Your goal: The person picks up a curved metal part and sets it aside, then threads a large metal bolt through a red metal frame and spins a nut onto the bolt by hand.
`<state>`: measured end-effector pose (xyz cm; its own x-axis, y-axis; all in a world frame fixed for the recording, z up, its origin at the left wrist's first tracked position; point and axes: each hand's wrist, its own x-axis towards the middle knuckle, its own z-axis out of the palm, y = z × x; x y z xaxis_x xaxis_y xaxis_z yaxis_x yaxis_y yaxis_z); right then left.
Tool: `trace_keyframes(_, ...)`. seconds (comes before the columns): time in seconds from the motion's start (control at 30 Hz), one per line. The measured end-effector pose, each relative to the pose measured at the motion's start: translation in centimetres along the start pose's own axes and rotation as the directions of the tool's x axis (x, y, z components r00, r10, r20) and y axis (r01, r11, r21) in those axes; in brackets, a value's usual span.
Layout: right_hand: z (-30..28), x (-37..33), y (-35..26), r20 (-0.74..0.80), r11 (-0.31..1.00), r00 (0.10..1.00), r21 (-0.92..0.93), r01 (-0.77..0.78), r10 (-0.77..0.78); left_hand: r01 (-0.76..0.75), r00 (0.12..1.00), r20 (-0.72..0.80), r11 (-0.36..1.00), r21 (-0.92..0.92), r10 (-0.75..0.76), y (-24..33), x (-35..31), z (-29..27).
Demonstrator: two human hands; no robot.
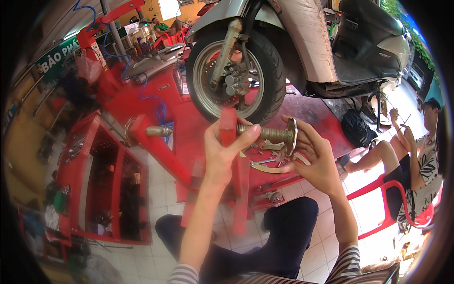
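Observation:
My left hand (221,150) is closed around the upper end of a red metal clamp arm (228,124), its thumb lying along a thick threaded clamp screw (265,133). The screw runs sideways through the arm and ends at the right in a metal handwheel (292,136). Around that wheel curl the fingers of my right hand (316,158), with the thumb below it. A second red arm to the left carries another threaded screw (158,131), which neither hand touches. Just behind stands the scooter's front wheel (236,75), with its brake disc and caliper showing.
The scooter (302,42) stands on a red lift platform (137,102). Loose tools and small parts lie below my hands, beside a curved pale strip (267,168). At the left is a red open-fronted cabinet (101,184). A person sits in a red chair (392,208) at right.

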<state>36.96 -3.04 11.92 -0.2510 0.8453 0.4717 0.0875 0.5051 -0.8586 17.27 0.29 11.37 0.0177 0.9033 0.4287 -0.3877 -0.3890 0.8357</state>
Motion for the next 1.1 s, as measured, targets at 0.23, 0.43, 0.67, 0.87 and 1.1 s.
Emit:
trace_keyframes(0.23,-0.5,0.9,-1.6,0.056,0.964,0.998,-0.261,0.043,-0.029,-0.016,1.0,0.014,0.999,-0.046,0.016,0.4,-0.3,0.1)
trace_keyframes(0.43,-0.6,1.0,-2.0,0.089,0.941,0.99,-0.312,0.132,-0.109,-0.015,0.998,0.064,0.998,-0.055,0.019,-0.3,-0.2,-0.3)
trace_keyframes(0.67,-0.7,1.0,-2.1,0.113,0.95,0.991,-0.295,0.1,-0.07,0.004,0.999,0.054,0.996,-0.084,0.0,-0.2,-0.3,-0.3)
trace_keyframes(0.87,-0.6,1.0,-1.7,0.064,0.932,0.987,-0.325,0.161,-0.148,0.0,0.999,0.046,0.996,-0.092,0.004,0.0,-0.3,-0.2)
trace_keyframes(1.1,-0.1,1.8,-1.0,-0.033,0.925,0.97,-0.311,0.22,-0.242,-0.041,0.994,0.106,0.997,0.066,0.034,-1.2,0.2,-1.2)
